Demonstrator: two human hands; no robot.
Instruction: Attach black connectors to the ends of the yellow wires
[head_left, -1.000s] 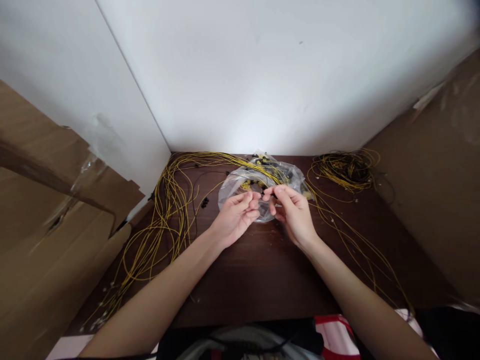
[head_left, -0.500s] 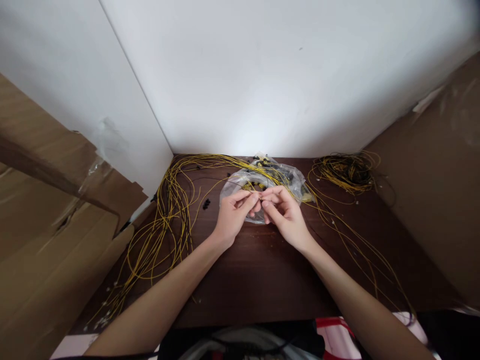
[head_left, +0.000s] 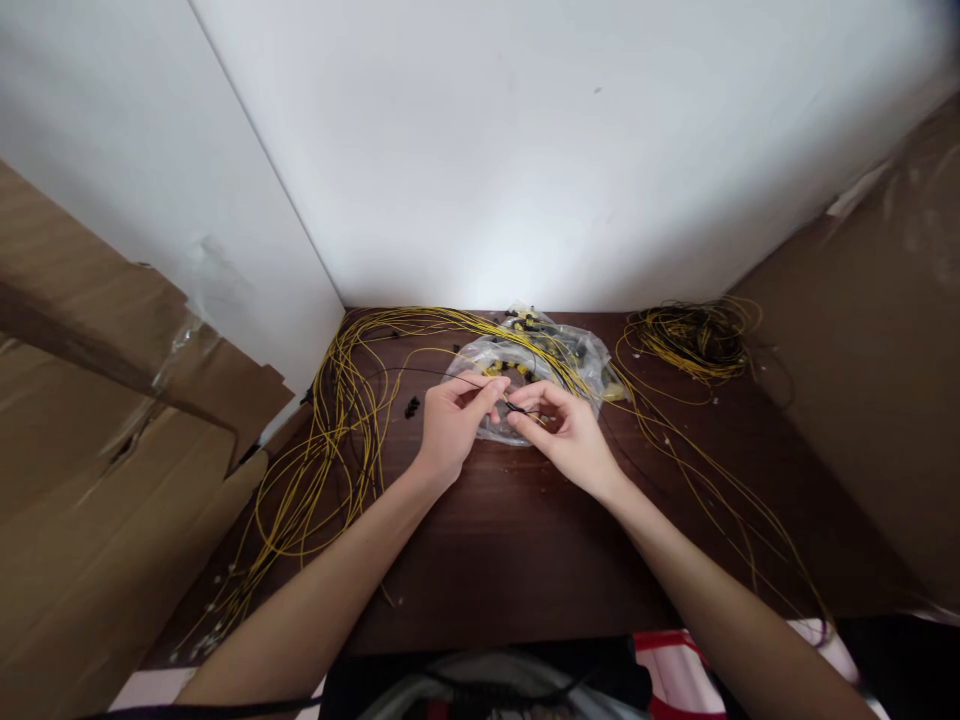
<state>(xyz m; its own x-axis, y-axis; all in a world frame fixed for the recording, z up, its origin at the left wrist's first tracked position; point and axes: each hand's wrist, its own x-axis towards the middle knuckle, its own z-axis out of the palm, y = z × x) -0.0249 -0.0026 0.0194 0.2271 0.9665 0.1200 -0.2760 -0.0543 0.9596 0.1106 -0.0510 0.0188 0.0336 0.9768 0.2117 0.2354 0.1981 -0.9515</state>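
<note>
Currently, in the left hand (head_left: pixel 454 420): thumb and forefinger closed to a pinch on a thin black wire (head_left: pixel 435 372), which trails away leftward from the fingertips.
Right hand (head_left: pixel 568 428): thumb and fingers drawn narrow on a small dark slender piece (head_left: pixel 516 407) with yellow wire showing near it, just right of the left fingertips.
Progress of the joint: seemingly midway; wire and piece are close together, but whether they are fastened is too small to tell.
Loose stock: a long tangled bundle of yellow and black wires (head_left: pixel 356 440) with small white tips (head_left: pixel 214 630) lies left of the fingers; a round coil of yellow and black wire (head_left: pixel 686 342) sits well to their right, both apart from the hands.
Bag: crumpled clear plastic (head_left: pixel 469 358) just beyond and under the fingers, with small black and yellow parts (head_left: pixel 527 321) in it.
Loose bits: little black pieces (head_left: pixel 412 407) on the dark brown wooden tabletop (head_left: pixel 480 570), near the left hand.
Obstructions: bundle strands cross over the bag just past the fingertips; brown cardboard (head_left: pixel 112 440) stands well to the left.
</note>
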